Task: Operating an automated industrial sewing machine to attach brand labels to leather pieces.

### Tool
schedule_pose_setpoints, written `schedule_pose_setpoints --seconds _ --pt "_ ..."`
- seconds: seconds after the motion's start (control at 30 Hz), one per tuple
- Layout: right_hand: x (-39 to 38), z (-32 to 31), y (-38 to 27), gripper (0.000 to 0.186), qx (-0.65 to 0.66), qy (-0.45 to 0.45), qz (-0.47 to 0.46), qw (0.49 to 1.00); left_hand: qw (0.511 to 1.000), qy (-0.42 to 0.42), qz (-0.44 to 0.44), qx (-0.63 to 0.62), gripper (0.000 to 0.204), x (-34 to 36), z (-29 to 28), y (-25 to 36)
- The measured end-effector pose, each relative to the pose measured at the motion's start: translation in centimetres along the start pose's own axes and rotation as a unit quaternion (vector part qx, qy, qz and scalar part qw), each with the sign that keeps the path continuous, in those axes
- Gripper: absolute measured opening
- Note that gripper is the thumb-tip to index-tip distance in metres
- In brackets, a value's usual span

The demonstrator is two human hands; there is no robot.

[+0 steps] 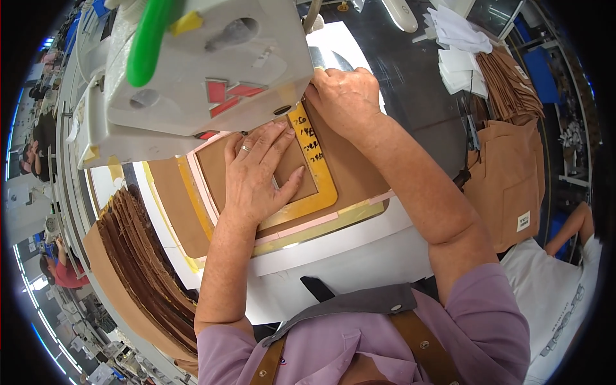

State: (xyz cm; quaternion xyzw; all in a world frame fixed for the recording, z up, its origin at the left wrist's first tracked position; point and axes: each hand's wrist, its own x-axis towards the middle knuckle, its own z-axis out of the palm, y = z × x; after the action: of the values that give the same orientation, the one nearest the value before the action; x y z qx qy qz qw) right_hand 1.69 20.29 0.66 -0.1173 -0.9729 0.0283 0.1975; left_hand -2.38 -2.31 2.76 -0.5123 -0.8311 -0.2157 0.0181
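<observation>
My left hand lies palm down, fingers apart, on brown fabric inside a yellow template frame with dark handwriting, edged on the left by pink strips. My right hand is curled at the upper right of the frame, beside the white sewing machine head; what its fingers hold is hidden. A green bar sits on the machine. The brown fabric and frame lie on a layered board under the machine.
Stacked brown pieces lie at left. At right are white cloths, folded brown pieces, a brown garment piece and dark scissors. A co-worker in white is at lower right; other people work at far left.
</observation>
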Motion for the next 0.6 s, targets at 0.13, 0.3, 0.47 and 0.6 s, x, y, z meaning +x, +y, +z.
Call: schedule_pose_setpoints --seconds 0.13,0.3,0.47,0.6 --pt "0.0 0.3 0.4 0.021 0.010 0.044 -0.016 0.999 1.000 -0.012 0.005 0.011 0.061 0.2 0.0 0.1" --pt "-0.2 0.0 0.2 0.027 0.011 0.015 -0.015 1.000 0.999 -0.016 0.022 0.022 0.061 0.0 -0.2 0.0" --pt "0.1 -0.5 1.4 0.022 -0.045 -0.003 -0.015 0.999 1.000 -0.003 0.016 0.002 0.060 0.2 0.3 0.2" --pt "-1.7 -3.0 2.2 0.019 0.007 0.179 -0.068 0.981 1.000 0.008 0.019 0.020 0.061 0.0 0.4 0.2"
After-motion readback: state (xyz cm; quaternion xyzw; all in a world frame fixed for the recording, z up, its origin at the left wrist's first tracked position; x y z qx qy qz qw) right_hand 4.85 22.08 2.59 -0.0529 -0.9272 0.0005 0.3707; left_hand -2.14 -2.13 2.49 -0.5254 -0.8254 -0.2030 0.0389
